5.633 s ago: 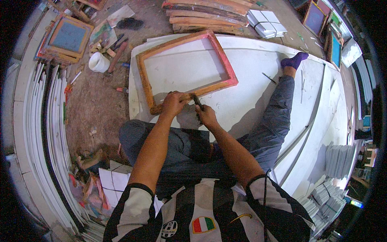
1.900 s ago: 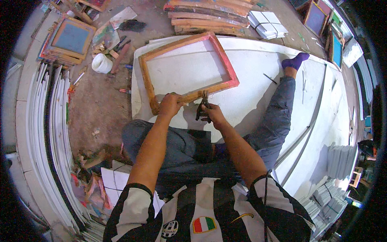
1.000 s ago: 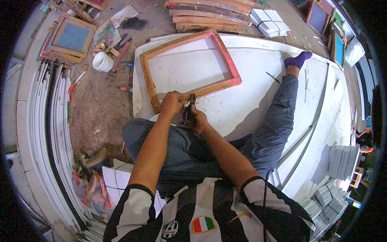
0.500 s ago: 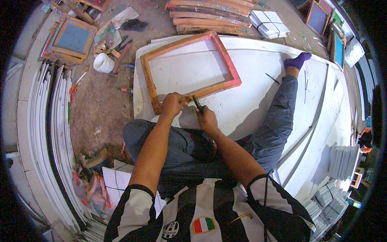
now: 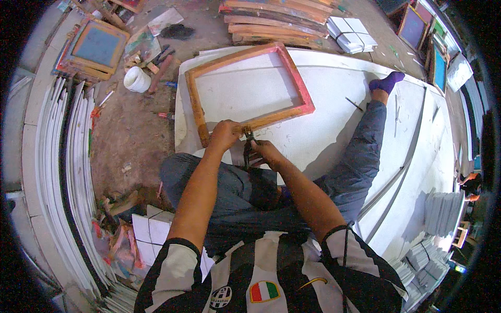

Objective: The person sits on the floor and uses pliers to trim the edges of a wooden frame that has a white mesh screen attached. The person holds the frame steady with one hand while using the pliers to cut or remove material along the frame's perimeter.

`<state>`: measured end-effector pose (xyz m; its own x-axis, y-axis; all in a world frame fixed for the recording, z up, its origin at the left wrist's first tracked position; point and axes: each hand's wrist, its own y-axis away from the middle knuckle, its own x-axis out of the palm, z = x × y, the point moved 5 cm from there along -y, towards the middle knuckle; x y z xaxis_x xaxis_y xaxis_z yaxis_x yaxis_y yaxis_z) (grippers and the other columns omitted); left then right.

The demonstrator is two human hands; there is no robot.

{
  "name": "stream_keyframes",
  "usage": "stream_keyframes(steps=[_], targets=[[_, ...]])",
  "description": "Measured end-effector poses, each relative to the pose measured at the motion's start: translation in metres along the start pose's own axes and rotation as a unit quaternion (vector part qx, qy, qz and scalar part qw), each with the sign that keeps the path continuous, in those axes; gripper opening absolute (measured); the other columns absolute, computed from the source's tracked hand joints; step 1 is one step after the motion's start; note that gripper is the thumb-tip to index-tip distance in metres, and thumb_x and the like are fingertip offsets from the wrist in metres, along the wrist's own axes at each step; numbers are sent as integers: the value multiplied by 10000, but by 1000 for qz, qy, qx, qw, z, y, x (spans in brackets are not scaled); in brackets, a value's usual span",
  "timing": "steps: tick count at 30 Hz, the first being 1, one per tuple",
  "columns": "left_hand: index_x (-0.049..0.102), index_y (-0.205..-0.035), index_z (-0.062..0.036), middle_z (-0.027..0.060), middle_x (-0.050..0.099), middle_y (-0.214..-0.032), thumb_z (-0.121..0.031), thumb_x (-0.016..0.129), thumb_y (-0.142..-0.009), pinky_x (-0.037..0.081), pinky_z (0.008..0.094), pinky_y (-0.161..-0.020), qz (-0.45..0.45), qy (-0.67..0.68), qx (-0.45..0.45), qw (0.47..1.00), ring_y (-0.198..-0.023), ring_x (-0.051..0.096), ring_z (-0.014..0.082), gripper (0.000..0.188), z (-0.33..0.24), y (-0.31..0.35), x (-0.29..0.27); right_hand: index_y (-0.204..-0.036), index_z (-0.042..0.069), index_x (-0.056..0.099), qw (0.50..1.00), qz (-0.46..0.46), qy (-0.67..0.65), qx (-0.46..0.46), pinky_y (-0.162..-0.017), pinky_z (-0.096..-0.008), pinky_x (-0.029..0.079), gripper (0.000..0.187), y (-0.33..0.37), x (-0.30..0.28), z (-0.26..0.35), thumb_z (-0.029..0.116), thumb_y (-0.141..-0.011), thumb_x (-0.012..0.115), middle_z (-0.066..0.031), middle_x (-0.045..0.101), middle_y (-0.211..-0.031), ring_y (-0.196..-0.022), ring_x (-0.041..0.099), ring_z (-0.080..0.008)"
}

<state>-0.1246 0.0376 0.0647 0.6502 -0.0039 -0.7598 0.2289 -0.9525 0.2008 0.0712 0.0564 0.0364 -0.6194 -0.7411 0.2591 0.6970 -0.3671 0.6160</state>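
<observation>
A wooden frame [image 5: 194,101], brown with one pinkish-red side, lies tilted in front of me on a white sheet [image 5: 334,88]. Around its near rail, left of the middle, my left hand [image 5: 224,135] is closed. My right hand [image 5: 267,153] grips a dark pair of pliers [image 5: 249,147] by the handles, which point down toward my lap. The pliers' jaws meet the near rail just right of my left hand. What sits between the jaws is too small to make out. Through the frame's opening only the white sheet shows.
My outstretched leg [image 5: 360,141] rests on the sheet at the right. Left stand a white bucket [image 5: 136,79] and stacked blue-meshed frames [image 5: 96,49]. Wooden pieces [image 5: 276,23] lie at the back beside a tied white bundle [image 5: 352,35]. Long white sheets [image 5: 49,182] line the left.
My right hand has turned the pliers from a slant to nearly upright, and the handles now show spread. My left hand still holds the frame in about the same place.
</observation>
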Motion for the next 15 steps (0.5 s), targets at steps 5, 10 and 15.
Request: stream_keyframes(steps=[5,10,15], targets=[[759,-1089,-124,182,698,-1055,-145,788,-743,514,472,-919,7,-13,7,1000,-1020,647,380,347,-19,3,-9,-1253,18,590,994,49,-99,21,-719,-428,577,494,-11,-7,-3,452,-1027,518,-144,680,-1084,-895,679,-281],[757,-1015,-106,201,704,-966,-328,730,-831,525,490,-824,-13,-17,62,998,-919,678,387,290,-19,3,-9,-1159,18,599,996,49,-69,21,-653,-404,558,439,-24,-15,-10,428,-1039,501,-155,692,-971,-765,670,-262],[763,-1028,-107,194,705,-992,-220,748,-787,522,484,-856,-14,1,17,1000,-948,663,392,267,-15,4,-8,-1084,20,591,999,24,16,-19,-595,-417,535,415,-29,-16,-6,425,-1028,523,-147,698,-847,-655,661,-288]])
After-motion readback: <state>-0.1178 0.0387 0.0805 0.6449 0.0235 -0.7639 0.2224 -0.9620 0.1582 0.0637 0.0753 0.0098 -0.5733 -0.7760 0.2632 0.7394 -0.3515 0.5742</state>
